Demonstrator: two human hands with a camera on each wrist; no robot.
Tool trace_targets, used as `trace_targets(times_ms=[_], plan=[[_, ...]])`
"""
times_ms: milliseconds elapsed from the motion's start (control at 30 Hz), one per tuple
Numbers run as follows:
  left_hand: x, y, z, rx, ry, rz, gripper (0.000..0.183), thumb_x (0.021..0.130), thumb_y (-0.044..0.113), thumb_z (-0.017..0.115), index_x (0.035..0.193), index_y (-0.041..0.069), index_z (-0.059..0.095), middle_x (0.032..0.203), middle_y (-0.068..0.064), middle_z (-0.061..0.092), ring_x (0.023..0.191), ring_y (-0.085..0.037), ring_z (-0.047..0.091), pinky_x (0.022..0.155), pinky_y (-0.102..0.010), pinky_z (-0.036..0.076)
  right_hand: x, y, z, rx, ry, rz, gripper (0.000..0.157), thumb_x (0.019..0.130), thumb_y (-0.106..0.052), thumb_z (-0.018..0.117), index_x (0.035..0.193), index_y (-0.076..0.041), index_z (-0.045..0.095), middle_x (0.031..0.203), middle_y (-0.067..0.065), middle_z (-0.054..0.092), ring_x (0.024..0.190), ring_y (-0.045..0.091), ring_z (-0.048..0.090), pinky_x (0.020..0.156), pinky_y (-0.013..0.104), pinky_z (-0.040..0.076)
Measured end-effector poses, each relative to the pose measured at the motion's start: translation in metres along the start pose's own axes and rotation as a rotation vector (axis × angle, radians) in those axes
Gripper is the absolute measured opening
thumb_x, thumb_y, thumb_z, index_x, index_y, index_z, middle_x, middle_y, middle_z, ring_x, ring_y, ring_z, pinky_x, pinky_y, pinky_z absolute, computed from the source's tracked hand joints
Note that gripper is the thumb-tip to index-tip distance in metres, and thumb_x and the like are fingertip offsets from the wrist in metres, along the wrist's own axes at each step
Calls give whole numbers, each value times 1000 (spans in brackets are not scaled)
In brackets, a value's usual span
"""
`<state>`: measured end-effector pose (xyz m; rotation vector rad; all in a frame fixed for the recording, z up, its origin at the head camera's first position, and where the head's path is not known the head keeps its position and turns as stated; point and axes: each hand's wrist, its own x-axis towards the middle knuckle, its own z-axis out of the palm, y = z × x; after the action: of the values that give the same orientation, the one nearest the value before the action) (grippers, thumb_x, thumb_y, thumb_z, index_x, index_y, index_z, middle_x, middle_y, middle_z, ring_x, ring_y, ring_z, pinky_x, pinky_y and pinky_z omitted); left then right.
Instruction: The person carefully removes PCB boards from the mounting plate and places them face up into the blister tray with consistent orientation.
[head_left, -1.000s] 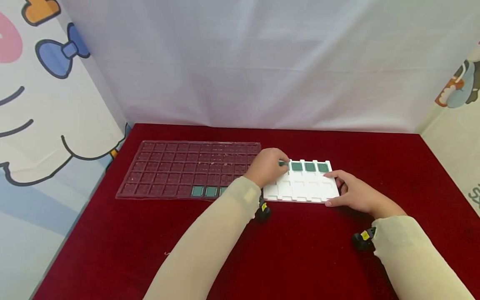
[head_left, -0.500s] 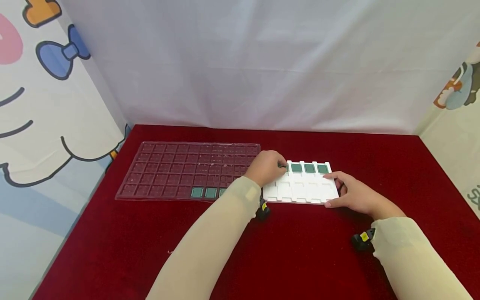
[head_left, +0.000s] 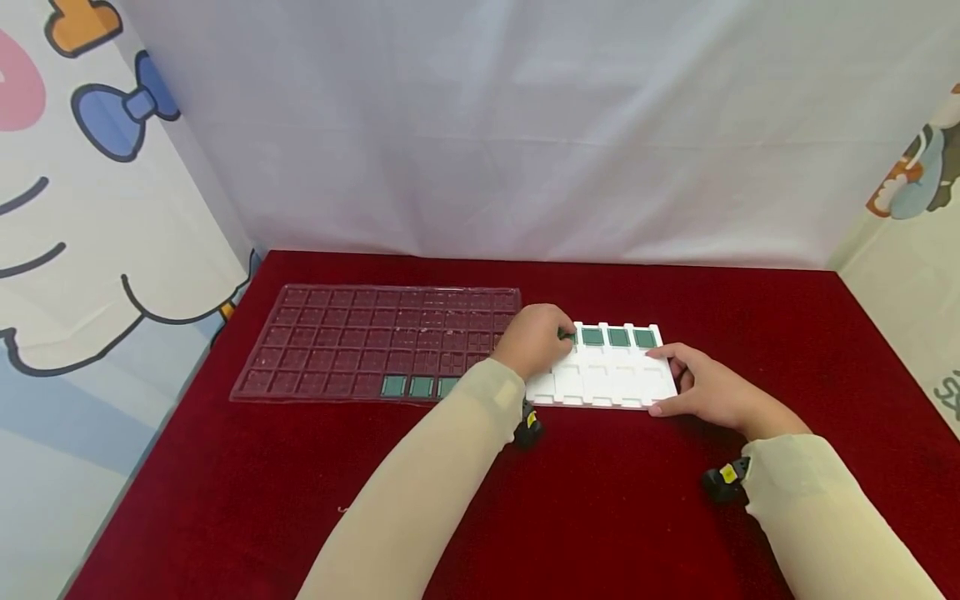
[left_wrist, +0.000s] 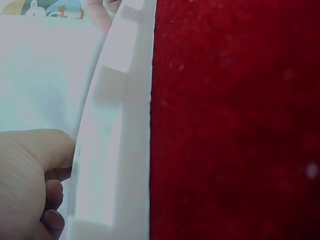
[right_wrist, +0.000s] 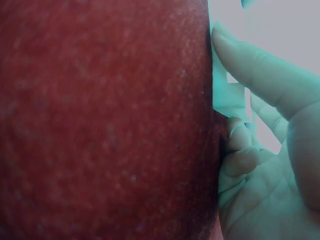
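White tray, right of frame centre, right edge grasped by fingers of right hand; left hand: fingers curled at green tile near frame centre, grip uncertain. Advisable: tray held steady, tile seated level.

Head view: from above the near side, the camera is looking forward and down over the tabletop. Wrist views: turned sideways, the cameras are facing the left hand and right hand from low, close range. All three are sharing the white tray.
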<state>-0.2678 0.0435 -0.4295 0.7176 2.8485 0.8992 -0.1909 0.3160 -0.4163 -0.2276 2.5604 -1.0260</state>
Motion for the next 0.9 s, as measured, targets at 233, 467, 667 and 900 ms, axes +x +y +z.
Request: trace_targets(times_ms=[233,467,667,900], plan=[[-1,1,0,51,0,25,21,97,14,70,115,13,81,118,0,73,114,-13,64,100,-28,50,-2,0,0,0,8,-12,86,81,-22,89,150,0,42,108,13,54,83,25,49,63,28,44],[-1,5,-5,58,11,32,22,97,14,70,116,12,80,118,0,73,114,-14,64,102,-28,49,-2,-2,-1,-7,4,-6,87,81,-23,89,150,0,41,108,14,53,84,25,49,64,28,44],[-2,4,-8,65,16,44,20,97,14,70,114,13,81,117,0,73,114,-14,64,102,-27,49,-2,-1,-1,-5,5,-6,87,81,-23,89,150,0,41,109,14,54,85,26,50,65,28,45],[-6,5,-11,46,23,30,20,98,15,71,115,13,80,118,0,73,117,-14,63,104,-28,48,-3,-2,-1,-1,3,-2,87,81,-23,89,150,0,41,109,14,54,84,25,49,64,28,44]])
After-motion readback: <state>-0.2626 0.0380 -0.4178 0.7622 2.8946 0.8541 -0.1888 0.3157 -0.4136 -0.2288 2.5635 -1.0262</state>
